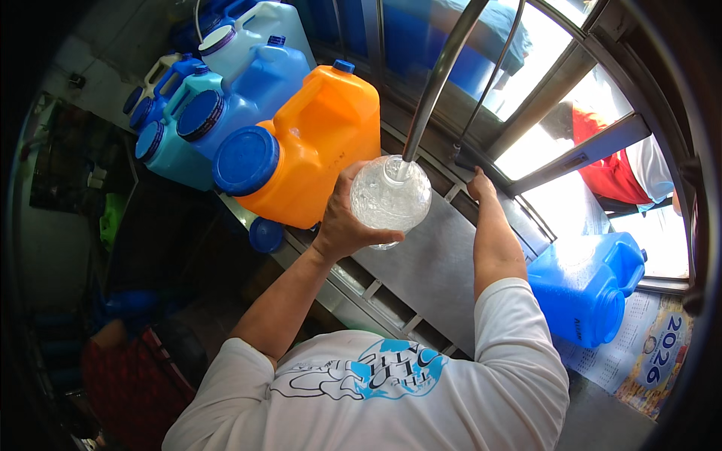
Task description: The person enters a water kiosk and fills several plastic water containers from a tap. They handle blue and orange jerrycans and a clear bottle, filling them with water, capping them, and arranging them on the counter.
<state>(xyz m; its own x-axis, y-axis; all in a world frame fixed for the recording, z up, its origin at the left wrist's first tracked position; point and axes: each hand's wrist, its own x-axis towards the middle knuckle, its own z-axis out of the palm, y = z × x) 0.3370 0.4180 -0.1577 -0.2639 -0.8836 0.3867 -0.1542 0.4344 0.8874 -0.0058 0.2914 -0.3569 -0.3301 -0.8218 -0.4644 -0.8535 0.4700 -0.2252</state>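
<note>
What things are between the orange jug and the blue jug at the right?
In the head view, going right: first the clear bottle held in the left hand, then a strip of metal counter, then the right forearm.

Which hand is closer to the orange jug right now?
Left. The left hand is close beside the orange jug, gripping the clear bottle; the right hand is farther off to the right, past the bottle.
</note>
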